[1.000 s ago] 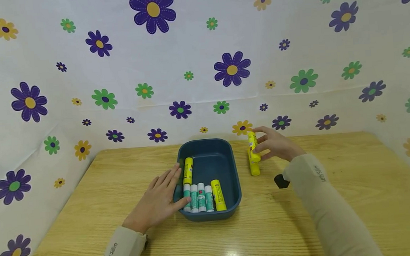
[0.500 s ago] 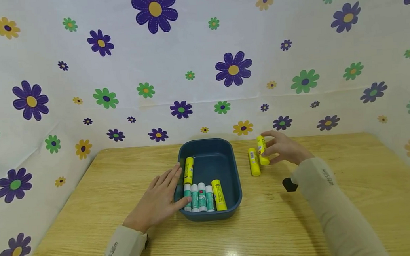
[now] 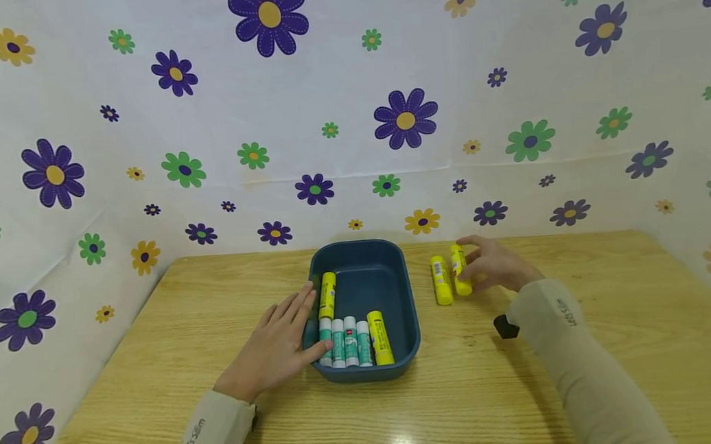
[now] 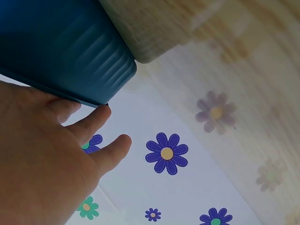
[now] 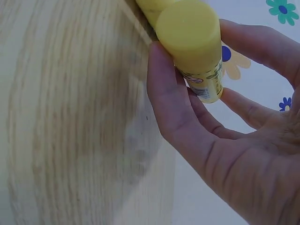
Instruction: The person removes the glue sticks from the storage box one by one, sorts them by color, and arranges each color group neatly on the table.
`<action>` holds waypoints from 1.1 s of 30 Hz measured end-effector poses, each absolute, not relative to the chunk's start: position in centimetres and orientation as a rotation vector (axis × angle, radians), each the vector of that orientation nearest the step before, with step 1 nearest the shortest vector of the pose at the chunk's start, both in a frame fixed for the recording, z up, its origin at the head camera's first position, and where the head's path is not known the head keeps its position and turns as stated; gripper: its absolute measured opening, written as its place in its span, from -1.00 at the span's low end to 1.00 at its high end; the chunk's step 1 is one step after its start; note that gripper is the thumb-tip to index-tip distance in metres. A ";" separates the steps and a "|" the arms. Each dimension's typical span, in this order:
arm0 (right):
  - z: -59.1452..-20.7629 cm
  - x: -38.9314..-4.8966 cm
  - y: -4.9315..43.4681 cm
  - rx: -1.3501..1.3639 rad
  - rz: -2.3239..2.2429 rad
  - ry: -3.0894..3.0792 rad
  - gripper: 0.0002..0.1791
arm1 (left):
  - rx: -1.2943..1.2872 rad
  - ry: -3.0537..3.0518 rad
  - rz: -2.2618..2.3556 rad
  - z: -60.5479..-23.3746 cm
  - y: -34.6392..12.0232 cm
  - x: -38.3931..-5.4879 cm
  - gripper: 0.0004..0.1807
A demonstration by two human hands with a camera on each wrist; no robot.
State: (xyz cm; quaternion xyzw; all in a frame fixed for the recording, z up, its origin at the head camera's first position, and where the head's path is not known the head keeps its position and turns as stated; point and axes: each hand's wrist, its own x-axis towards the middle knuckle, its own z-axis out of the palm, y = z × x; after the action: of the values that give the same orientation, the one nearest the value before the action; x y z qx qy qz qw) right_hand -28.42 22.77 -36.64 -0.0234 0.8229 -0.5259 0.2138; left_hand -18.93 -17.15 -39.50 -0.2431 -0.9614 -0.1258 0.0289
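Observation:
My right hand (image 3: 496, 266) pinches a yellow glue stick (image 3: 461, 269) between thumb and fingers, close over the table. Just left of it a second yellow glue stick (image 3: 441, 281) lies on the wood. In the right wrist view the held glue stick (image 5: 197, 51) points its round end at the camera. My left hand (image 3: 277, 344) rests with spread, straight fingers on the left rim of a dark blue bin (image 3: 413, 314). Inside the bin are several white-and-teal glue sticks (image 3: 350, 343), a yellow one (image 3: 379, 338) at the front and another yellow one (image 3: 327, 295) along the left wall.
The light wooden table (image 3: 467, 407) runs up to a white cloth backdrop (image 3: 333, 79) printed with flowers. A black piece (image 3: 506, 326) sits under my right cuff. The bin stands mid-table, left of the two yellow glue sticks.
My right hand has moved the yellow glue stick to the right and down, from over the other one to beside it. The left hand and the bin have stayed put.

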 end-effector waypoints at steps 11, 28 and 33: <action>-37.6 -28.9 22.1 -0.020 -1.338 2.360 -0.04 | -0.752 -2.963 -0.391 -39.7 -17.2 -18.9 -0.01; -37.7 -29.2 21.1 0.006 -1.214 2.409 -0.02 | -0.750 -2.963 -0.389 -39.6 -17.1 -19.0 -0.01; -37.5 -29.1 20.8 0.022 -1.186 2.409 -0.03 | -0.743 -2.971 -0.386 -39.5 -17.1 -19.0 -0.01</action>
State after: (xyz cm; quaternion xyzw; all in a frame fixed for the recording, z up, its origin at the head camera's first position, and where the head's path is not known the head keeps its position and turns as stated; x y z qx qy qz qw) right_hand -29.09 20.82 -37.47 0.0080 0.8738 -0.4302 0.2265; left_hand -18.97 -17.11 -39.51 -0.2407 -0.9621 -0.1251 0.0271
